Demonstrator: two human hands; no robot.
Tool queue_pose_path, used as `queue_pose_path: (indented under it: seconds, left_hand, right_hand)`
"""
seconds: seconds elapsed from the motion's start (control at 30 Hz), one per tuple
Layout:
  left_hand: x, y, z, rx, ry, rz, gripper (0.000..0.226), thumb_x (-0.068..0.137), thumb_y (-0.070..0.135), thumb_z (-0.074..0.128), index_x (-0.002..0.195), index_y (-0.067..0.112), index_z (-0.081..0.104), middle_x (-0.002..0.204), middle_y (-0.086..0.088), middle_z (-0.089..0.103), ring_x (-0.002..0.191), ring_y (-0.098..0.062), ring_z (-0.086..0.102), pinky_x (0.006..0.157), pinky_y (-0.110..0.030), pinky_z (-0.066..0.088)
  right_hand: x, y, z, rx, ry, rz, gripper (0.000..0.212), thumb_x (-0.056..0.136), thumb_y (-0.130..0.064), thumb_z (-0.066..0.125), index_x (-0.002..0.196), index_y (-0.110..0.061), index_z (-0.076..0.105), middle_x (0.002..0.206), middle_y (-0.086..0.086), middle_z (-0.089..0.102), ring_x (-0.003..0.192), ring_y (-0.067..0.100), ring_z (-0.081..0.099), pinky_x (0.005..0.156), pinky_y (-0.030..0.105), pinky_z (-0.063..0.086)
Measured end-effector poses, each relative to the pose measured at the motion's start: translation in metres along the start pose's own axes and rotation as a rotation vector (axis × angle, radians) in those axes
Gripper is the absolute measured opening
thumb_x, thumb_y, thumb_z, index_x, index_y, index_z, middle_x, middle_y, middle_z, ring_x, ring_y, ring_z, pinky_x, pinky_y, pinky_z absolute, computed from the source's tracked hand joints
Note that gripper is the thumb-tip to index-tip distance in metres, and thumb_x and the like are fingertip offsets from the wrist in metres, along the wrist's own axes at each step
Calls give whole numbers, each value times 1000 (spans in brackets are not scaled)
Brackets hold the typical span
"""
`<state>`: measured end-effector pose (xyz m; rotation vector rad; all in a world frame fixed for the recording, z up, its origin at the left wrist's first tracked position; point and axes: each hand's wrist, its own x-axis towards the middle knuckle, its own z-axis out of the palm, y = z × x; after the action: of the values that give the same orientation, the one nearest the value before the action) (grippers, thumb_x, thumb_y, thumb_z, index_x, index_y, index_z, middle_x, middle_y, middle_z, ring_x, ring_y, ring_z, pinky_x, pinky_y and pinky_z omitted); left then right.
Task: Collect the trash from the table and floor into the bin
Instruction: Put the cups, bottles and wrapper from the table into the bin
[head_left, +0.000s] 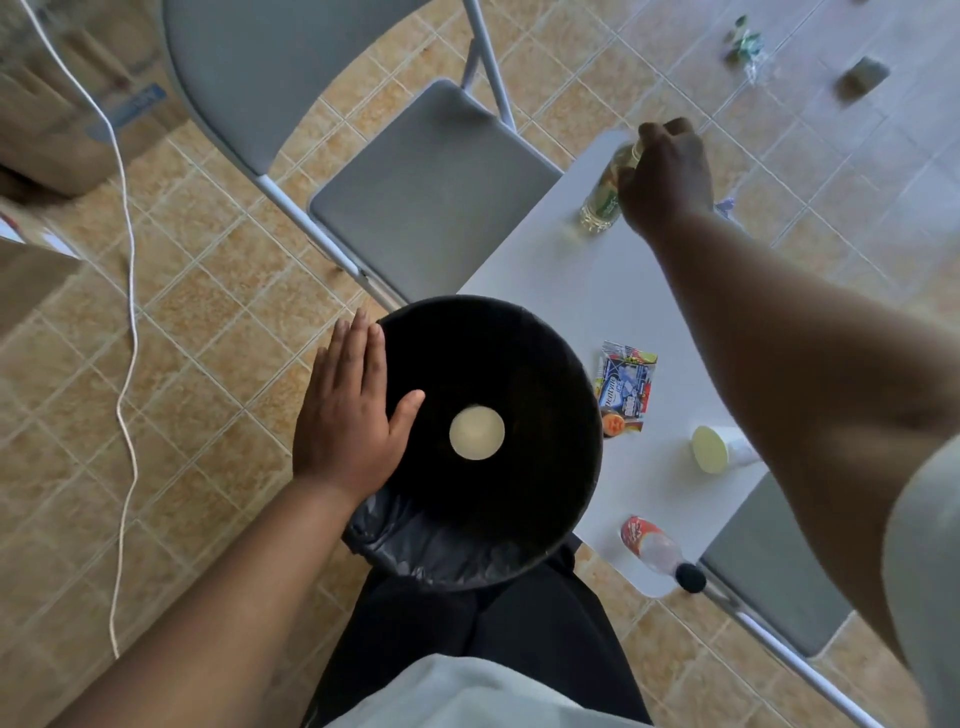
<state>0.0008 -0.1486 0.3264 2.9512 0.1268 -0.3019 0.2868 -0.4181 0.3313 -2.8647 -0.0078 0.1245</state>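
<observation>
A black bin (566, 405) with a dark liner stands at the near edge of the white table (587, 291); a pale paper cup (477, 432) lies inside it. My left hand (348, 415) rests flat on the bin's left rim, fingers straight. My right hand (667, 176) reaches to the table's far end and curls round a clear bottle (605, 200) of yellowish liquid lying there. On the table also lie a colourful wrapper (626, 387), a tipped paper cup (719, 449) and a red-labelled plastic bottle (657, 551). Green-and-clear wrappers (745, 47) and a brown scrap (862, 78) lie on the tiled floor.
A grey folding chair (431, 192) stands behind the bin, and another chair seat (769, 571) shows at the table's right. A white cable (127, 312) runs down the floor on the left, beside cardboard boxes (57, 119).
</observation>
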Motion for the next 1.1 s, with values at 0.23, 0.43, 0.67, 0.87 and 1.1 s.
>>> queue_pose_path:
  seconds: [0.23,0.43,0.67,0.87,1.1]
  left_hand:
    - [6,-1,1,21,14,3,76,99,51,30,154,1,17,164,-15,10,152,-29,6,122,-47,17]
    - [6,-2,2,24,14,1,76,99,51,30,154,1,17,164,-15,10,152,-30,6,122,-47,17]
    - [8,-2,3,13,-3,-6,76,99,52,29,155,3,15,164,-14,9,152,-28,5,122,-47,17]
    - [8,-1,1,6,-16,-14,76,100,53,27,156,4,13,165,-13,7,153,-27,3,123,-46,15]
    - [13,2,-3,-64,-17,-15,70,101,49,18,156,5,15,165,-12,9,152,-27,6,123,-45,14]
  right_hand:
    - [42,12,17,-136,-161,38,52,89,-1,60,139,0,43,140,23,43,127,42,46,102,45,43]
    - [34,17,28,-117,-81,-20,38,89,3,61,126,0,52,123,23,51,108,43,56,92,42,48]
    - [4,11,11,130,81,1,32,91,-12,57,123,-6,58,123,18,54,107,37,56,89,39,47]
    - [-58,-21,-62,391,336,-201,34,83,-21,60,114,-8,65,112,13,60,95,28,62,80,39,53]
    - [-149,-46,-122,661,402,-394,25,96,-10,59,119,-1,59,108,26,60,99,18,65,82,19,52]
